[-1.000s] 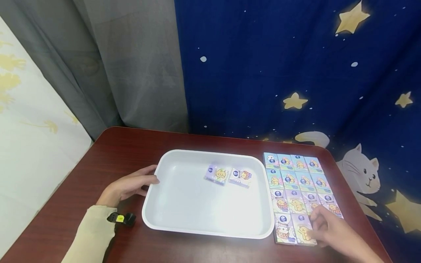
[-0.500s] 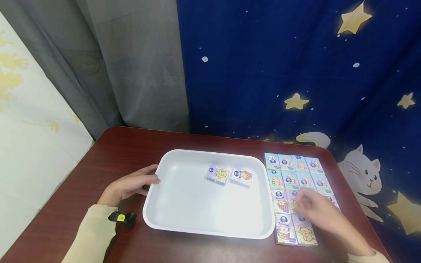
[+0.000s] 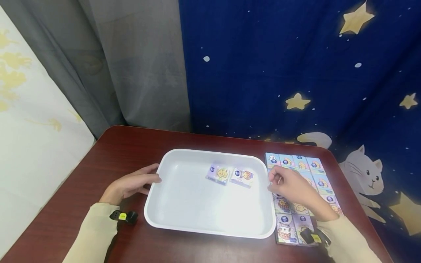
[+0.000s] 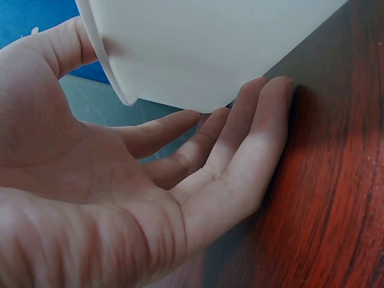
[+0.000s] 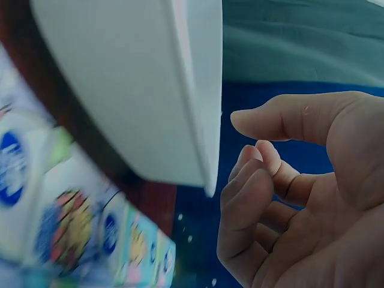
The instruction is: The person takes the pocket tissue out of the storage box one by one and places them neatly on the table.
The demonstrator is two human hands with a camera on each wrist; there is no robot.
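A shallow white plastic tray [image 3: 210,208] stands on the table, with two small cartoon-printed packs, which look like pocket tissue packs, lying flat inside: a purple one [image 3: 218,174] and a paler one [image 3: 242,177]. My left hand [image 3: 133,183] holds the tray's left side, thumb over the rim and fingers against the outer wall [image 4: 174,60]. My right hand [image 3: 294,184] hovers by the tray's right rim, over the block of packs [image 3: 285,230]. In the right wrist view its fingers [image 5: 243,204] are loosely bent, apart from the thumb, holding nothing.
Rows of blue and purple packs [image 3: 323,182] lie close together to the right of the tray, partly hidden by my right arm. The dark red table [image 3: 131,146] ends at a grey curtain [image 3: 148,73] and a blue star-patterned curtain [image 3: 246,73].
My right hand has left the lower right packs and moved up and left to the tray's right rim. My left hand stays at the tray; the packs look the same.
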